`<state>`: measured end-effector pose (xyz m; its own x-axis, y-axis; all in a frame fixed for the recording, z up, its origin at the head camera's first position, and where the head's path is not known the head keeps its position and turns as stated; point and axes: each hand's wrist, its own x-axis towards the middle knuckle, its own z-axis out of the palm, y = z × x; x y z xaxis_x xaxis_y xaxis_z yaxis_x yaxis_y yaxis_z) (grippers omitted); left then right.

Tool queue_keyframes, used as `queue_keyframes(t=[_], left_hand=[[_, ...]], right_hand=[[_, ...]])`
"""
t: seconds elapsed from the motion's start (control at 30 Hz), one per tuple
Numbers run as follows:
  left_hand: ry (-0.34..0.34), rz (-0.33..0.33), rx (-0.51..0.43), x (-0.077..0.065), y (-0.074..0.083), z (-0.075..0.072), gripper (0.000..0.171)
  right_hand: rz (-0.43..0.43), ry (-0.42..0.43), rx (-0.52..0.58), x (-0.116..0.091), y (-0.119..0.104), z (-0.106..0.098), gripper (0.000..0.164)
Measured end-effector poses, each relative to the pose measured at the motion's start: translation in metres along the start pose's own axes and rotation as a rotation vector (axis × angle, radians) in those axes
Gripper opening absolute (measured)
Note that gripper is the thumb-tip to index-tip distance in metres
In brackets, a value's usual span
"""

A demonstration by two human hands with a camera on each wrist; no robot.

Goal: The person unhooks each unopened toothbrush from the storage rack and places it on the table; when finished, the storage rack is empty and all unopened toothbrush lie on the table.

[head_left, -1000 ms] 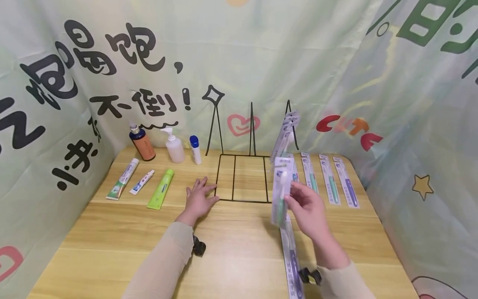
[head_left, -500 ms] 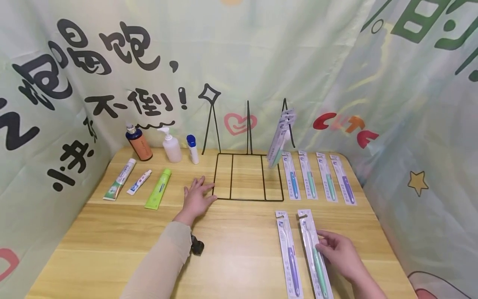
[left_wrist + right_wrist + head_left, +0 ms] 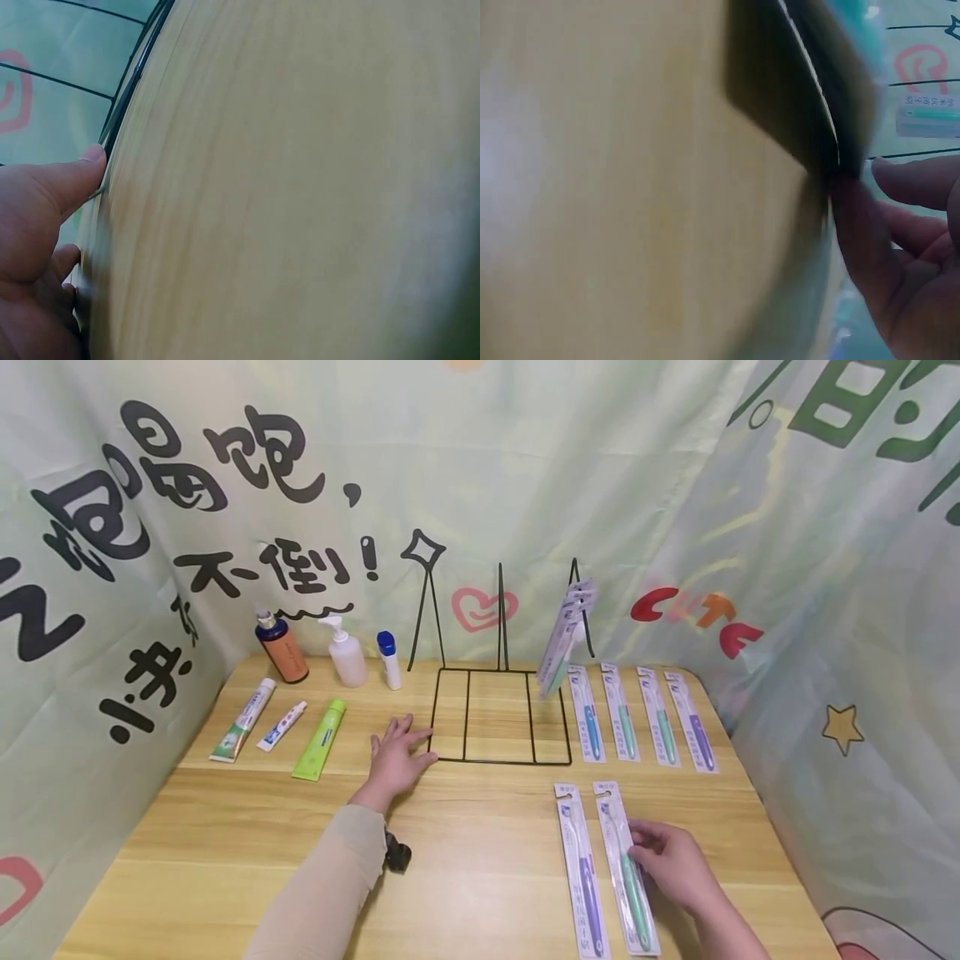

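Note:
In the head view my left hand [image 3: 395, 758] rests on the table with its fingers spread, at the front left corner of a black wire rack [image 3: 517, 763]. The left wrist view has its thumb [image 3: 67, 180] right at the rack's wire. With thumb and fingers, my right hand [image 3: 670, 862] pinches the right edge of a packaged green toothbrush [image 3: 630, 877], low over the table. Beside it on the left lies a packaged purple toothbrush [image 3: 583, 877]. Several toothbrush packs [image 3: 562, 639] hang from the rack's right hook. The rack's left and middle prongs carry nothing.
Several more packaged toothbrushes [image 3: 658, 718] lie in a row right of the rack. To the left are a white-and-green toothpaste tube [image 3: 243, 718], a small tube [image 3: 282, 725] and a lime-green tube [image 3: 320, 739]. Behind them stand an orange-labelled bottle [image 3: 283, 650], a pump bottle [image 3: 347, 658] and a blue-capped bottle [image 3: 388, 660].
My right hand has brought the packaged green toothbrush from in front of the rack down to the right of the purple one, lowering and straightening it. My left hand stays at the rack's corner.

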<state>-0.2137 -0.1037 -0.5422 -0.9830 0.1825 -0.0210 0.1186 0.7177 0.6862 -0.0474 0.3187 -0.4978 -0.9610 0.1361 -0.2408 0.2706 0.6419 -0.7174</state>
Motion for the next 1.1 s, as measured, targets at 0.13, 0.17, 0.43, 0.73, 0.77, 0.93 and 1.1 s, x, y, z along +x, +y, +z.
queue_keyframes(t=[0.13, 0.17, 0.43, 0.73, 0.77, 0.93, 1.1], left_hand=[[0.002, 0.002, 0.005, 0.001, -0.001, 0.000, 0.054], [0.006, 0.004, 0.006, 0.001, -0.001, 0.000, 0.054], [0.011, 0.002, 0.007, 0.001, -0.003, 0.000, 0.053], [0.006, 0.005, 0.010, 0.002, -0.002, -0.002, 0.053], [0.004, 0.004, 0.011, 0.002, -0.002, -0.002, 0.054], [0.004, -0.001, 0.011, 0.002, -0.001, -0.002, 0.054], [0.004, -0.007, 0.006, 0.001, 0.000, 0.000, 0.054]], right_hand=[[0.013, -0.007, -0.098, 0.001, -0.009, -0.009, 0.053], [0.010, -0.004, -0.114, 0.001, -0.013, -0.012, 0.055], [-0.228, 0.181, -0.049, 0.011, -0.052, -0.028, 0.046], [-0.429, 0.403, 0.149, 0.054, -0.120, -0.033, 0.044], [-0.423, 0.406, 0.191, 0.062, -0.127, -0.034, 0.045], [-0.372, 0.417, 0.359, 0.108, -0.148, -0.031, 0.050], [-0.344, 0.386, 0.475, 0.138, -0.158, -0.021, 0.050]])
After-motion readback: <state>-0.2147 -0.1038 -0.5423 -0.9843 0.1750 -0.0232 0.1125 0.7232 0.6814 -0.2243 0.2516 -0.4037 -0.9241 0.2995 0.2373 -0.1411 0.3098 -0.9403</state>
